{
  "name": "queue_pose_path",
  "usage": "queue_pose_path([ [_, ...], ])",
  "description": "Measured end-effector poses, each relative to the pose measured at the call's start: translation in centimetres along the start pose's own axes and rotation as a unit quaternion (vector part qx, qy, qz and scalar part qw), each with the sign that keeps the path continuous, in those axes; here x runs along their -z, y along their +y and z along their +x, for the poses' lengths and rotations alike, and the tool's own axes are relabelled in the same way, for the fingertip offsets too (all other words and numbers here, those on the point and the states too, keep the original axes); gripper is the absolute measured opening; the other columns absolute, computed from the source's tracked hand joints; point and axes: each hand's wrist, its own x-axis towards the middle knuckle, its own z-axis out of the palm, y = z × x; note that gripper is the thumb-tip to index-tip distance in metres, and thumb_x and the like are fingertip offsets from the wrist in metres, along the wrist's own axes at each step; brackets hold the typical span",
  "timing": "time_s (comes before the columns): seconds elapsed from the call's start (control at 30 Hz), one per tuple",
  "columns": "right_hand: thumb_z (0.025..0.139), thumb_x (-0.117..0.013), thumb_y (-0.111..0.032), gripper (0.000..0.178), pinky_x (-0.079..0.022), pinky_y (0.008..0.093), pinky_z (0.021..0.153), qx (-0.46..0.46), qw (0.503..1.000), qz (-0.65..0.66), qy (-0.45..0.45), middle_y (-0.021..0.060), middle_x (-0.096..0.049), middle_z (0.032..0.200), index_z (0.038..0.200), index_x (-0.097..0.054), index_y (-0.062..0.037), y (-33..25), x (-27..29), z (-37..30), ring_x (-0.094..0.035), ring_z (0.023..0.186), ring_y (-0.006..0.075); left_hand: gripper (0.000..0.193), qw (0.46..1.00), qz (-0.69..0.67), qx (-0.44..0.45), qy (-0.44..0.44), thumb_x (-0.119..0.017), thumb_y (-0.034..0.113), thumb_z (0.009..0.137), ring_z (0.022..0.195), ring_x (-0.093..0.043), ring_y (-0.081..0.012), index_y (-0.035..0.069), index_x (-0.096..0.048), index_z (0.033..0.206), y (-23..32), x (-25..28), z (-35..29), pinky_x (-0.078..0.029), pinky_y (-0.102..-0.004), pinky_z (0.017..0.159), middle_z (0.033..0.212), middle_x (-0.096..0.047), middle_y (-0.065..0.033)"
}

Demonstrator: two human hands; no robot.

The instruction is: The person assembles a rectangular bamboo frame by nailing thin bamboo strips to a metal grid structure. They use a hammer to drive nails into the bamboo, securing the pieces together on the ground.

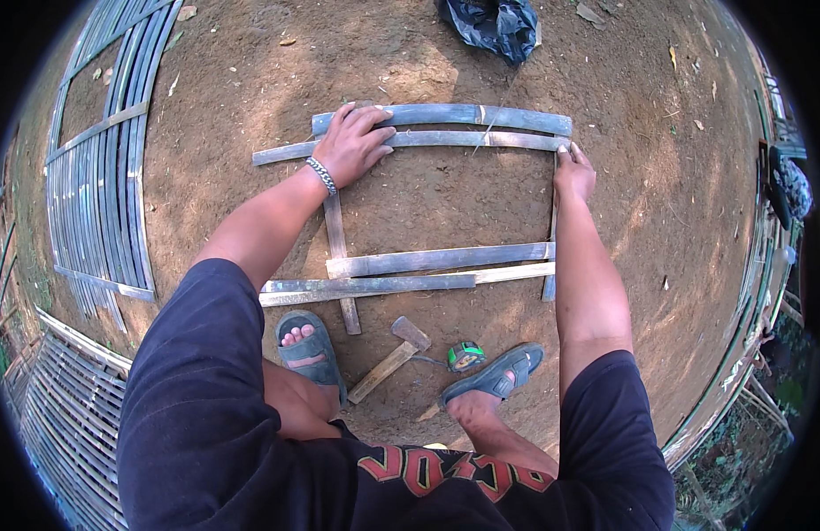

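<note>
Split bamboo slats lie on the ground as a rough rectangle. My left hand, with a chain bracelet, is bent over the left part of the two far strips, holding the nearer bamboo slat; its fingertips touch the farther slat. At the right corner my right hand is closed on the nearer slat's end, where it meets the right upright strip. A left upright strip runs under the cross slats. Closer to me lie a wide slat and a pair of thinner slats.
A hammer with a wooden handle and a green-black tape measure lie between my sandalled feet. A black plastic bag is at the far side. Slatted bamboo panels lie at the left.
</note>
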Motion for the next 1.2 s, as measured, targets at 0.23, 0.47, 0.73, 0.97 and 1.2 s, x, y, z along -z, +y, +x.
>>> queue_pose_path([
  [0.23, 0.09, -0.078, -0.028, 0.044, -0.049, 0.0327, 0.103, 0.004, 0.999, -0.048, 0.009, 0.0112, -0.072, 0.128, 0.129, -0.071, -0.0107, -1.6, 0.6, -1.3, -0.068, 0.117, 0.0229, 0.053, 0.998, 0.008, 0.036, -0.052, -0.068, 0.028, 0.094, 0.146, -0.041, -0.0247, 0.017, -0.056, 0.144, 0.3, -0.1, 0.5, -0.026, -0.0519, 0.123, 0.154, -0.048, -0.0052],
  [0.47, 0.09, -0.074, -0.027, 0.05, -0.05, 0.0336, 0.102, 0.043, 0.997, -0.059, -0.039, 0.0114, -0.074, 0.121, 0.137, -0.066, -0.0104, -0.8, 2.3, -0.8, -0.07, 0.109, 0.0227, 0.056, 0.991, 0.053, 0.038, -0.114, -0.064, 0.026, 0.096, 0.151, -0.034, -0.0238, 0.016, -0.051, 0.149, 0.7, 0.2, 1.1, -0.021, -0.0527, 0.125, 0.162, -0.041, -0.0038],
  [0.73, 0.096, -0.066, -0.036, 0.055, -0.035, 0.0482, 0.116, 0.137, 0.969, -0.2, 0.057, 0.014, -0.052, 0.147, 0.146, -0.055, -0.0165, -4.6, 1.0, 0.6, -0.045, 0.14, 0.0347, 0.056, 0.989, 0.055, 0.05, -0.126, -0.065, 0.026, 0.095, 0.151, -0.034, -0.0235, 0.017, -0.052, 0.148, 0.9, 0.6, 1.3, -0.02, -0.0537, 0.125, 0.162, -0.041, -0.0033],
  [0.97, 0.104, -0.047, -0.048, 0.058, -0.02, 0.0619, 0.121, 0.149, 0.951, -0.259, 0.082, 0.0116, -0.035, 0.161, 0.157, -0.039, -0.0243, -6.2, -2.2, 3.7, -0.029, 0.151, 0.0314, 0.054, 0.99, 0.048, 0.055, -0.123, -0.065, 0.027, 0.095, 0.15, -0.036, -0.0246, 0.016, -0.054, 0.146, 1.0, 0.3, 1.6, -0.021, -0.0548, 0.125, 0.16, -0.043, -0.0041],
  [1.2, 0.106, -0.044, -0.046, 0.057, -0.013, 0.0621, 0.124, 0.125, 0.949, -0.283, 0.067, 0.0083, -0.031, 0.163, 0.158, -0.035, -0.0266, -5.9, -2.8, 3.3, -0.026, 0.153, 0.0273, 0.056, 0.986, 0.015, 0.092, -0.14, -0.067, 0.027, 0.093, 0.152, -0.033, -0.0276, 0.013, -0.053, 0.146, 2.1, 1.4, 2.3, -0.014, -0.0589, 0.125, 0.161, -0.042, -0.0074],
])
